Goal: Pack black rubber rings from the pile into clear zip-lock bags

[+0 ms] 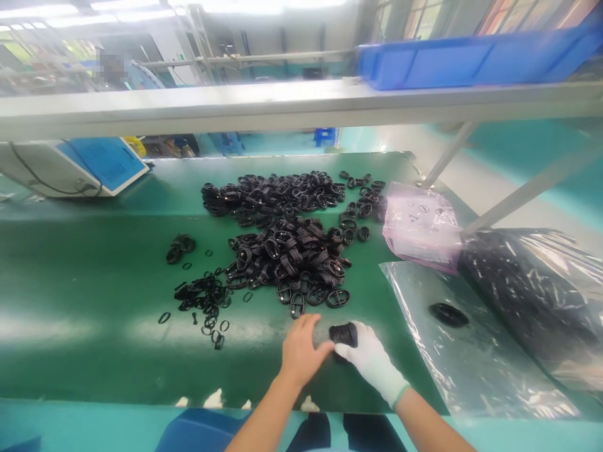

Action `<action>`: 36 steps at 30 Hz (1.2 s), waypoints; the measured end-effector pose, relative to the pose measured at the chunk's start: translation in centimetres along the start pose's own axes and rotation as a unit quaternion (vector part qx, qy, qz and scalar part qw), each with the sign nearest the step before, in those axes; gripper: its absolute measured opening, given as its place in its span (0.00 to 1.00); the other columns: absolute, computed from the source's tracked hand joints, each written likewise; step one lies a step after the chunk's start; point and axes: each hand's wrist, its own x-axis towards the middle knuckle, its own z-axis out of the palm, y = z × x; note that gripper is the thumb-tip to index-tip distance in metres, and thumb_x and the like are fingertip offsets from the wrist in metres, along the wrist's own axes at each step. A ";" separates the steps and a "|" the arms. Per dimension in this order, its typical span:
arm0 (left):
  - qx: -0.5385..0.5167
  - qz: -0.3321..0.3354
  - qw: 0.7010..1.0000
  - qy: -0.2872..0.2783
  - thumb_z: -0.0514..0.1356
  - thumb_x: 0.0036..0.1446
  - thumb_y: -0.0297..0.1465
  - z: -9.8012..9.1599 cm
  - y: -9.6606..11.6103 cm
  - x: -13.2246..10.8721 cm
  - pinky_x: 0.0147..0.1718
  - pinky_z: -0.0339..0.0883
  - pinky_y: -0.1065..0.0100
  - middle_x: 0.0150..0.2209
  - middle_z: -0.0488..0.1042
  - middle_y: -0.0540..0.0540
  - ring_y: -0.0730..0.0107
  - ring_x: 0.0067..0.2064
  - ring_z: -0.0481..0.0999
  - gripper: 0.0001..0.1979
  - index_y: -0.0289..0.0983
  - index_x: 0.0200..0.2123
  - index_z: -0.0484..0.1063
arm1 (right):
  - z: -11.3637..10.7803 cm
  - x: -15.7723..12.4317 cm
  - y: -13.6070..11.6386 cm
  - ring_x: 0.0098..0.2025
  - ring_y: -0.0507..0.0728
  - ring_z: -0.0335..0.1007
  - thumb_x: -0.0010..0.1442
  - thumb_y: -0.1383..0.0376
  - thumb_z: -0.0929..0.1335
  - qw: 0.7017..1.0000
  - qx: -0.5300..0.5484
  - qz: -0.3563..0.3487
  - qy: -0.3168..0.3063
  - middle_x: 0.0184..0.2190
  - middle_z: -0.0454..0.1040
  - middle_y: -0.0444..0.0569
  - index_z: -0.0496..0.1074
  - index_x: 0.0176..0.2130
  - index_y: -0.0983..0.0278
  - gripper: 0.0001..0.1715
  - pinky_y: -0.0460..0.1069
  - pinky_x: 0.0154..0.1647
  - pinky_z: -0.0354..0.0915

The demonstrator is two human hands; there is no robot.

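Note:
My right hand (pixel 374 358), in a white glove, is wrapped round a coiled black cable (pixel 343 334) close to the table's front edge. My bare left hand (pixel 304 348) is just left of it, its thumb and fingers apart. The left thumb tip reaches the coil's near side; whether it touches cannot be made out. Ahead of both hands lies a large pile of coiled black cables (pixel 292 251), some showing pale metal plug ends. Loose small black bands (pixel 205 295) are scattered to the left of that pile.
A clear plastic bag (pixel 490 351) with one black coil (pixel 449 315) lies at right, beside a bulky bag of black items (pixel 527 295) and a pinkish printed bag (pixel 421 223). A blue-and-white machine (pixel 101 164) stands back left. Overhead, a shelf (pixel 211 103) carries a blue bin (pixel 452 63).

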 end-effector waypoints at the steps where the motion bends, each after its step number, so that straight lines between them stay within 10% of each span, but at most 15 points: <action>1: 0.043 -0.035 0.998 0.027 0.56 0.51 0.40 -0.7 -0.3 0.5 0.46 0.57 0.61 0.49 0.64 0.44 0.60 0.49 0.63 0.23 0.41 0.50 0.61 | 0.0 0.0 0.0 0.48 0.61 0.62 0.44 0.57 0.67 1.000 0.001 0.004 -0.001 0.45 0.63 0.54 0.58 0.52 0.65 0.36 0.51 0.48 0.58; 6: 0.206 -0.037 0.978 -0.009 0.49 0.55 0.29 -3.3 -2.7 2.5 0.38 0.60 0.63 0.42 0.64 0.44 0.62 0.41 0.66 0.10 0.39 0.39 0.67 | -0.2 -0.2 -0.1 0.46 0.61 0.64 0.43 0.56 0.67 0.999 0.019 0.025 -0.006 0.44 0.63 0.53 0.58 0.52 0.64 0.37 0.52 0.46 0.59; 14: 0.121 0.057 0.987 -0.084 0.47 0.49 0.19 -6.1 -3.8 0.0 0.42 0.59 0.68 0.51 0.60 0.53 0.70 0.46 0.65 0.19 0.46 0.38 0.67 | -0.1 -0.3 -0.2 0.46 0.61 0.64 0.44 0.57 0.67 1.000 0.008 0.021 -0.001 0.44 0.63 0.54 0.59 0.50 0.65 0.34 0.52 0.46 0.59; 20: 0.152 -0.018 0.983 -0.102 0.65 0.32 0.26 -4.1 -1.4 1.0 0.48 0.56 0.56 0.51 0.60 0.40 0.51 0.51 0.61 0.40 0.39 0.53 0.57 | -0.3 -0.5 -0.5 0.46 0.61 0.64 0.44 0.58 0.67 1.000 -0.004 0.013 -0.005 0.45 0.64 0.54 0.60 0.49 0.64 0.32 0.53 0.46 0.59; 29: -0.116 -0.013 0.984 -0.134 0.67 0.33 0.32 -0.6 -1.0 -0.8 0.46 0.59 0.66 0.47 0.65 0.48 0.63 0.47 0.66 0.43 0.46 0.54 0.54 | -0.3 -0.2 -0.5 0.44 0.59 0.65 0.45 0.58 0.67 1.000 0.004 0.002 0.000 0.42 0.65 0.52 0.61 0.47 0.64 0.29 0.50 0.43 0.60; 36: -0.121 -0.025 0.987 -0.103 0.68 0.33 0.32 0.9 -0.4 -1.5 0.51 0.55 0.61 0.50 0.64 0.48 0.60 0.52 0.61 0.42 0.48 0.55 0.55 | -0.6 -0.2 0.1 0.44 0.59 0.65 0.47 0.56 0.65 1.000 0.002 -0.016 -0.006 0.42 0.65 0.53 0.61 0.47 0.64 0.28 0.50 0.43 0.60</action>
